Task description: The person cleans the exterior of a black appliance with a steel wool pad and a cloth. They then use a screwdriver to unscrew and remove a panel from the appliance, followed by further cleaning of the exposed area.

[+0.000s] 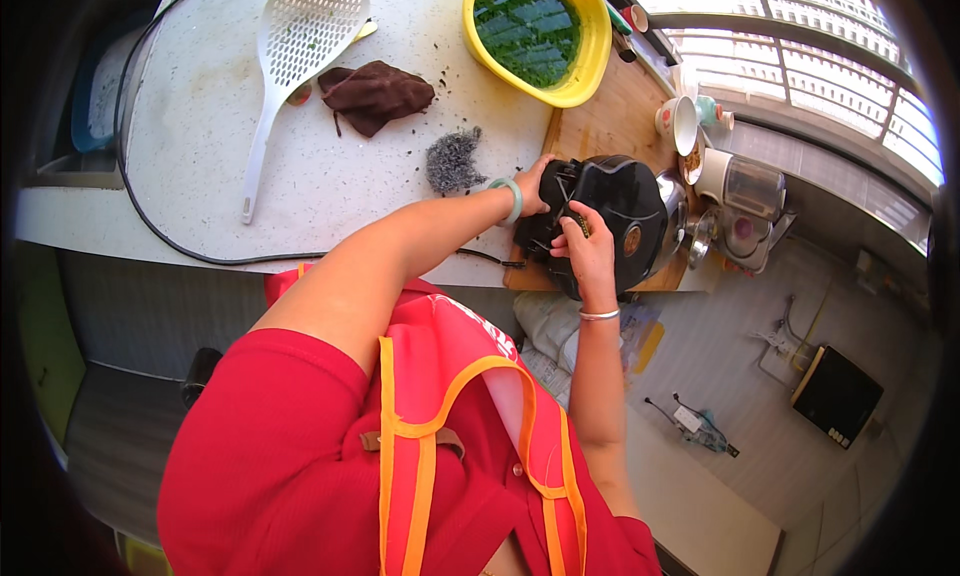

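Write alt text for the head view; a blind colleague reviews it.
Both hands, left hand and right hand, grasp a black appliance on a wooden board. On the white counter lie a steel scourer, brown cloth and white skimmer.

- The left hand [533, 181] is mostly hidden behind the black appliance [610, 216].
- The yellow basin [590, 61] is cut off by the top edge.
- The window-side jars [745, 191] are too blurred to identify.
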Tool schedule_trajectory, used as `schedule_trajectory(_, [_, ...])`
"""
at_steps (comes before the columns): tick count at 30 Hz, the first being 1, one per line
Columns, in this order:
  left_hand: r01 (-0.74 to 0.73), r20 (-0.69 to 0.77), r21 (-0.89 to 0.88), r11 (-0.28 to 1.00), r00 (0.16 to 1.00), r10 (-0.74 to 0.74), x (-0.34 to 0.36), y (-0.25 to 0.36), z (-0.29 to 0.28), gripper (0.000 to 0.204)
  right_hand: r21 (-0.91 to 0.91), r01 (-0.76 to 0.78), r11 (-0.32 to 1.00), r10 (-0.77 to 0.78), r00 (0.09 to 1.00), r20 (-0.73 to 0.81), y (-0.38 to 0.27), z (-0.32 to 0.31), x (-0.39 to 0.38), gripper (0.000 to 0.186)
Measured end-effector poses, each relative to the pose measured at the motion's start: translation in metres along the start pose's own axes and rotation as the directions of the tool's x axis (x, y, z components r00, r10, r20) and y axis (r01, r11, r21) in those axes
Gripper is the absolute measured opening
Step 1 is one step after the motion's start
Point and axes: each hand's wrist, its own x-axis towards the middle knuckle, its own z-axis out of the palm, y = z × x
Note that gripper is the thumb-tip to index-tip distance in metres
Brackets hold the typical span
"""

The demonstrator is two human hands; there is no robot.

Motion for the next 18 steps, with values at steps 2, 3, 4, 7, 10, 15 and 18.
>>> schedule_trajectory(2, [-0.002, 0.004, 0.017, 1.000, 1.000, 0.002, -0.001, 0.003, 0.002, 0.104, -0.398, 0.273, 0.876, -0.277, 0.960, 0.050, 0.006, -0.019, 0.013, 0.033])
schedule_trajectory(3, [0.005, -0.011, 0.023, 1.000, 1.000, -0.004, -0.001, 0.000, 0.001, 0.105, -0.511, 0.312, 0.801, -0.300, 0.948, 0.108, -0.010, -0.018, 0.013, 0.032])
schedule_trajectory(4, [0.003, -0.013, 0.018, 1.000, 1.000, -0.003, 0.000, -0.002, 0.002, 0.107, -0.617, 0.343, 0.708, -0.317, 0.935, 0.157, -0.027, -0.019, 0.010, 0.031])
schedule_trajectory(7, [0.006, -0.017, 0.018, 1.000, 1.000, -0.006, -0.001, -0.010, 0.007, 0.110, -0.772, 0.449, 0.449, -0.329, 0.887, 0.324, -0.055, -0.024, 0.018, 0.030])
schedule_trajectory(10, [0.073, 0.004, 0.044, 0.996, 0.997, -0.074, -0.010, -0.015, 0.015, 0.114, -0.842, 0.500, 0.201, -0.304, 0.849, 0.432, -0.073, -0.023, 0.024, 0.027])
schedule_trajectory(15, [0.064, 0.072, -0.067, 0.996, 0.996, -0.059, -0.025, -0.021, 0.018, 0.120, -0.801, 0.583, -0.136, -0.210, 0.773, 0.598, -0.088, -0.019, 0.039, 0.013])
schedule_trajectory(18, [0.058, 0.060, -0.076, 0.995, 0.997, -0.054, -0.034, -0.017, 0.021, 0.122, -0.749, 0.603, -0.277, -0.086, 0.760, 0.644, -0.100, -0.012, 0.050, 0.010])
